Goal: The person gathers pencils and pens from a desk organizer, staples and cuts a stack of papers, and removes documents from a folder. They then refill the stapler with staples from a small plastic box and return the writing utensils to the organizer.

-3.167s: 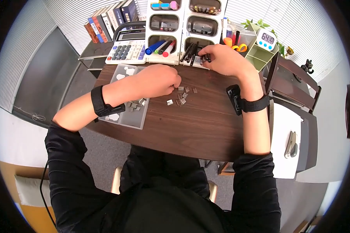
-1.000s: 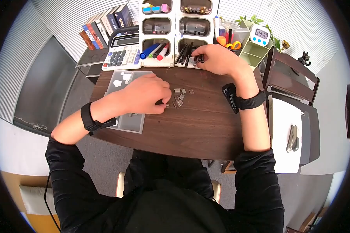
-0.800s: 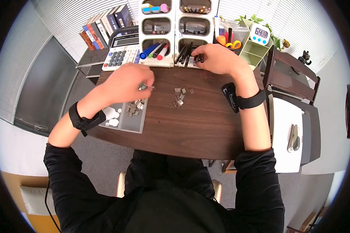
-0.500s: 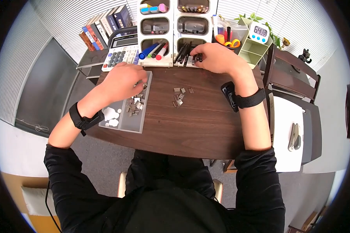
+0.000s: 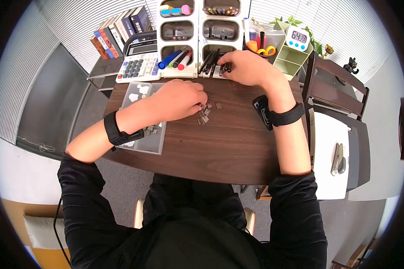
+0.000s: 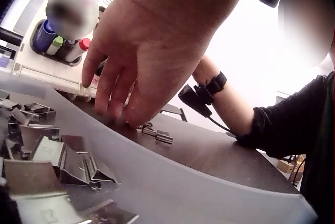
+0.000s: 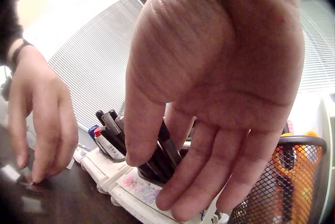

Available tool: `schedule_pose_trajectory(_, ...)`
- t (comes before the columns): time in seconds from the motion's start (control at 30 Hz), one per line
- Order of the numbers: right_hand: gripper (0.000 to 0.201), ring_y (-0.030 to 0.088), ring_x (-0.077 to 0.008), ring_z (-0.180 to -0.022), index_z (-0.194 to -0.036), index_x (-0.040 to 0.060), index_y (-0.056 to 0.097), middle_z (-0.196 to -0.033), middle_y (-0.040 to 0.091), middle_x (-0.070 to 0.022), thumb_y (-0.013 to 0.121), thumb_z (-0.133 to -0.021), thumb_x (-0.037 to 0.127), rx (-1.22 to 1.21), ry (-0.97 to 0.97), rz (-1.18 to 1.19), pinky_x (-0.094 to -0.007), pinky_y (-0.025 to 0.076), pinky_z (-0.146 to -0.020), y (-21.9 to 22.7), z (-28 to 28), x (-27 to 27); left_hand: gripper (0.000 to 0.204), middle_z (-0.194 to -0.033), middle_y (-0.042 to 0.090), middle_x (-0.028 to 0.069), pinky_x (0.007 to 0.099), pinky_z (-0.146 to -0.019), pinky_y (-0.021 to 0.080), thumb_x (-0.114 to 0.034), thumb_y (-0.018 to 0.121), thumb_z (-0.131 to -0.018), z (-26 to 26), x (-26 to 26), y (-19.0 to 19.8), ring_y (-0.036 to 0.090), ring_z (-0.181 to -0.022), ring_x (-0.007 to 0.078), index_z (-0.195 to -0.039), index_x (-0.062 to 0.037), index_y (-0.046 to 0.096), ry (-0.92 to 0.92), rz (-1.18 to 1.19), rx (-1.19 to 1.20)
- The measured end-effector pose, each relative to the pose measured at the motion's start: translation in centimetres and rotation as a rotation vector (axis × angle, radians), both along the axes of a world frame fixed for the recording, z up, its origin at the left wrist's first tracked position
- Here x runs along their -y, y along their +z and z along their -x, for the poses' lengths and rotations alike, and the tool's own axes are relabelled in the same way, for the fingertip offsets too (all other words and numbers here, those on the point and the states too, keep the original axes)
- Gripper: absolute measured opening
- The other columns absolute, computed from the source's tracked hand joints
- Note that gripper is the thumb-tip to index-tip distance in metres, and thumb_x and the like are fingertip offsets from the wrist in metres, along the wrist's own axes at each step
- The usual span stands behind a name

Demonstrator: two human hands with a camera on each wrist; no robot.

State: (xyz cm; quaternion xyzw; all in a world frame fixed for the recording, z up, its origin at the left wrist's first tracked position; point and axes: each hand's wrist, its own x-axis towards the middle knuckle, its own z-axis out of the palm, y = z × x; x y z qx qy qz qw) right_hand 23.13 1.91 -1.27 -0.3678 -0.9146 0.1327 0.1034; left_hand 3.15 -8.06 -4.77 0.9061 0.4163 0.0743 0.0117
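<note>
My left hand [image 5: 179, 99] is palm down over the table, its fingertips right at the small folded metal clips [image 5: 204, 117] lying there. In the left wrist view, its loosely bent fingers [image 6: 116, 90] point down beside more of these clips [image 6: 164, 136]. A shallow translucent tray [image 5: 150, 147] is under the left forearm, with many clips [image 6: 49, 153] in its right part. My right hand [image 5: 247, 67] is at the lower right compartment of the white organizer, beside black pens [image 5: 207, 62]. In the right wrist view, its thumb and long fingers [image 7: 201, 177] stand apart, near the pens.
The white desk organizer [image 5: 177, 74] stands at the table's back, with coloured markers [image 5: 169, 59] in one compartment. A calculator [image 5: 140, 67] is to its left. A mesh cup [image 7: 282, 182] and a green holder [image 5: 288, 60] with a timer are on the right. A stapler [image 5: 338, 159] lies further right.
My left hand went from the clips on the table to over the tray, then came back right to the clips. The right hand has stayed at the pens.
</note>
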Motion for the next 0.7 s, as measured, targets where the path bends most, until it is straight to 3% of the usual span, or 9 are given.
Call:
schedule_pose_trajectory(0.2,0.035,0.065,-0.0277,-0.089,-0.114,0.0064,0.064,-0.098,0.068,-0.0146,0.066,-0.081,0.016,0.007,0.028,-0.026,-0.0355,0.050,-0.080,0.0,0.1,-0.2,0.009,-0.081,0.061,0.0070,0.0386,-0.073,0.048,-0.012,0.065,-0.077,0.8,0.1,0.0,0.061,-0.082,0.0279,-0.085,-0.0070,0.064,0.016,-0.049,-0.045)
schedule_pose_trajectory(0.27,0.035,0.062,-0.0311,-0.102,-0.112,0.0076,0.066,-0.106,0.066,-0.0170,0.067,-0.079,0.019,0.015,-0.011,0.029,-0.0383,0.049,-0.089,0.1,0.1,-0.2,0.009,-0.080,0.062,0.0072,0.0384,-0.073,0.048,-0.011,0.065,-0.077,1.7,0.4,0.6,0.061,-0.082,0.0280,-0.084,-0.0067,0.065,0.006,-0.051,-0.036)
schedule_pose_trajectory(0.4,0.035,0.062,-0.0306,-0.102,-0.112,0.0083,0.066,-0.105,0.067,-0.0164,0.067,-0.079,0.019,0.015,0.009,0.020,-0.0381,0.049,-0.088,-0.1,0.0,-0.4,0.008,-0.081,0.065,0.0073,0.0393,-0.072,0.048,-0.010,0.064,-0.075,4.1,1.7,2.8,0.062,-0.081,0.0286,-0.082,-0.0052,0.065,0.094,-0.043,0.039)
schedule_pose_trajectory(0.47,0.034,0.065,-0.0266,-0.087,-0.114,0.0058,0.064,-0.095,0.068,-0.0141,0.066,-0.080,0.014,-0.013,0.007,0.014,-0.0347,0.050,-0.078,-0.4,0.0,-0.5,0.008,-0.081,0.065,0.0073,0.0395,-0.072,0.048,-0.010,0.065,-0.075,5.1,2.7,3.5,0.062,-0.081,0.0286,-0.081,-0.0051,0.065,0.175,-0.028,0.071)
schedule_pose_trajectory(0.63,0.035,0.065,-0.0255,-0.086,-0.115,0.0078,0.064,-0.095,0.068,-0.0138,0.066,-0.081,0.015,0.004,0.004,-0.014,-0.0344,0.050,-0.077,0.0,0.2,-0.1,0.014,-0.085,0.063,0.0083,0.0397,-0.073,0.048,-0.009,0.066,-0.075,7.0,4.6,2.4,0.061,-0.084,0.0292,-0.088,-0.0065,0.064,0.250,-0.001,0.026)
schedule_pose_trajectory(0.7,0.033,0.063,-0.0291,-0.101,-0.112,0.0078,0.066,-0.107,0.067,-0.0140,0.067,-0.081,0.020,0.032,-0.037,0.045,-0.0375,0.049,-0.086,0.4,0.3,0.1,0.016,-0.088,0.060,0.0086,0.0400,-0.074,0.048,-0.004,0.066,-0.074,7.3,5.5,2.5,0.059,-0.088,0.0296,-0.090,-0.0056,0.062,0.301,0.099,0.053)
